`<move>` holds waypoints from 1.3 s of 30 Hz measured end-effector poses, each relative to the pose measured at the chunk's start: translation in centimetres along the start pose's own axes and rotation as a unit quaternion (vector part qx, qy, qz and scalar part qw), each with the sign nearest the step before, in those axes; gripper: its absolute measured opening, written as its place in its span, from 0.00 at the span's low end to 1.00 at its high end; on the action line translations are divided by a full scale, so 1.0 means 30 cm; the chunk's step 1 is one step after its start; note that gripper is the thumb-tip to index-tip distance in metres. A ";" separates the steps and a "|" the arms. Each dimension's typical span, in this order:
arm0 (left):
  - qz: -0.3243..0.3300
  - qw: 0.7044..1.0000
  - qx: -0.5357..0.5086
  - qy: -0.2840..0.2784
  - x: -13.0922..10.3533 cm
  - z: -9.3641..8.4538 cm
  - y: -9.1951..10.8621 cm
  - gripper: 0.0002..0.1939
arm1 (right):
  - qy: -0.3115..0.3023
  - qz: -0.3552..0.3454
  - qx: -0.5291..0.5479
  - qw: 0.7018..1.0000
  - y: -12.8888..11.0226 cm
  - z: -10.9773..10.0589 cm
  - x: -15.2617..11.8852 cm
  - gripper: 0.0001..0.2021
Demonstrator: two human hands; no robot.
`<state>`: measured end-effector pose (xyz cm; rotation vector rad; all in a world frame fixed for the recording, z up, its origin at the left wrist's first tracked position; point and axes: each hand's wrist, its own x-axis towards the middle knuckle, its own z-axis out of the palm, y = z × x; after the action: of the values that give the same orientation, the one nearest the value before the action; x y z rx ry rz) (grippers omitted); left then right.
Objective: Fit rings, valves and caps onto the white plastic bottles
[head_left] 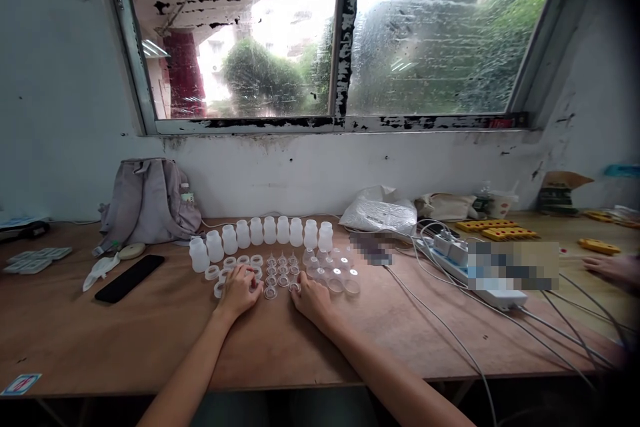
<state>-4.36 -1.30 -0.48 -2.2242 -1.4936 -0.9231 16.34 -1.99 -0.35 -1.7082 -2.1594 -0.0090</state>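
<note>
White bottles (257, 231) stand in a far arc on the worktop (280, 347), rings (212, 277) left, clear teats (283, 271) central, clear caps (352, 287) right, probably grouped by kind for easy reach. The left hand (239, 290) hides some rings; the right hand (311, 297) borders the teats; I cannot tell whether either's fingers grip.

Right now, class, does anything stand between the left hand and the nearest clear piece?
Nothing visible does: the left hand rests at the rings, and only a bit of bare table separates its fingertips from the nearest clear piece.
</note>
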 end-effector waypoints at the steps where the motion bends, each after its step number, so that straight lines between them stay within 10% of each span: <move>1: 0.008 1.000 -0.007 -0.007 0.000 -0.002 0.002 0.10 | 0.000 -0.008 0.005 1.000 -0.002 -0.004 -0.003 0.10; 11: 0.040 0.997 -0.044 -0.051 -0.002 0.001 -0.004 0.04 | -0.006 -0.129 0.065 0.989 -0.013 -0.012 -0.025 0.08; 23: 0.042 0.996 -0.074 -0.001 0.010 -0.012 0.013 0.04 | -0.002 -0.089 0.069 0.994 -0.014 0.006 -0.004 0.09; 29: 0.056 0.990 -0.126 0.038 0.008 -0.040 0.041 0.04 | -0.050 -0.195 0.123 0.972 -0.001 -0.027 -0.024 0.10; 39: 0.187 0.971 -0.149 -0.010 -0.005 -0.030 0.119 0.10 | 0.022 -0.183 0.228 0.956 0.024 0.017 0.012 0.10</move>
<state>-1.48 -3.40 0.44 -2.6089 -0.9349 -1.0523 16.80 -1.34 -0.90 -1.0336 -2.1963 0.3216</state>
